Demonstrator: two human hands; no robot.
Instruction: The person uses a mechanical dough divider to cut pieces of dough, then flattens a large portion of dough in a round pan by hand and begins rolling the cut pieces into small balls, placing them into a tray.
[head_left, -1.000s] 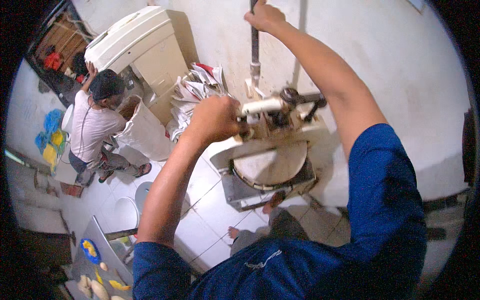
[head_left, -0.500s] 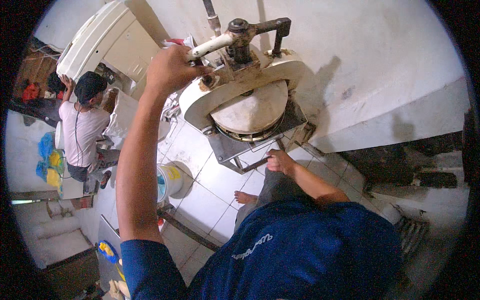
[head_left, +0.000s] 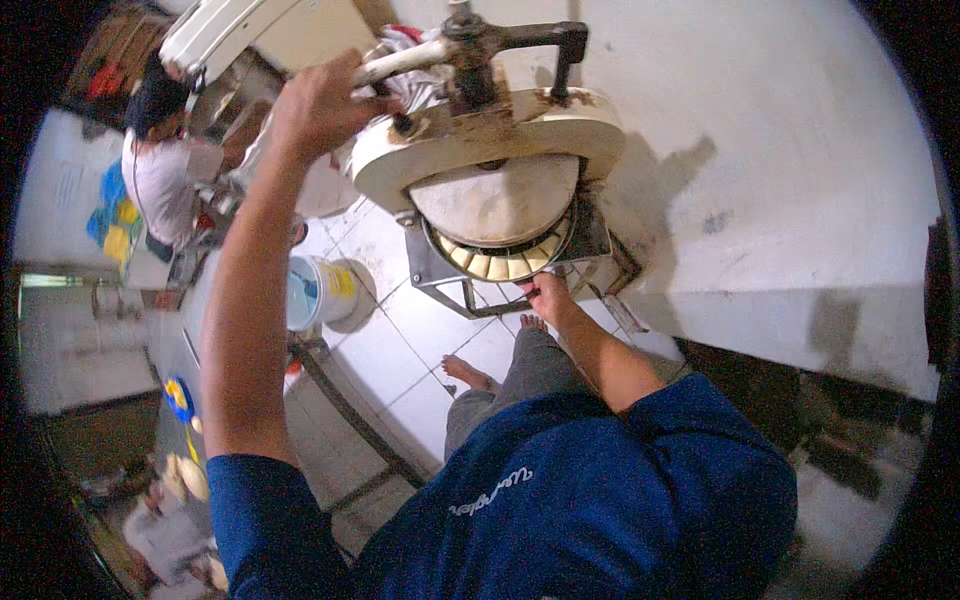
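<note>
Dark blue cloth of a short-sleeved shirt (head_left: 600, 480) lies nearest, on the person's body. Beyond it, the right hand (head_left: 545, 296) is at the front edge of a round metal pan (head_left: 571, 236), fingers bent; whether they grip the rim, one cannot tell. Pale, wedge-shaped, dough-like pieces (head_left: 500, 268) lie in the pan, their long axes pointing toward its centre. A round whitish plate (head_left: 500, 205) covers the rest, under the cream-painted metal press head (head_left: 385, 165).

The left hand (head_left: 325, 105) is closed around the outer end of a white metal bar (head_left: 405, 63). This bar points leftward; its long axis slopes upward to the dark central post (head_left: 472, 70). For good work, the left hand should hold the bar steady while the right fingers keep clear of the plate.
</note>
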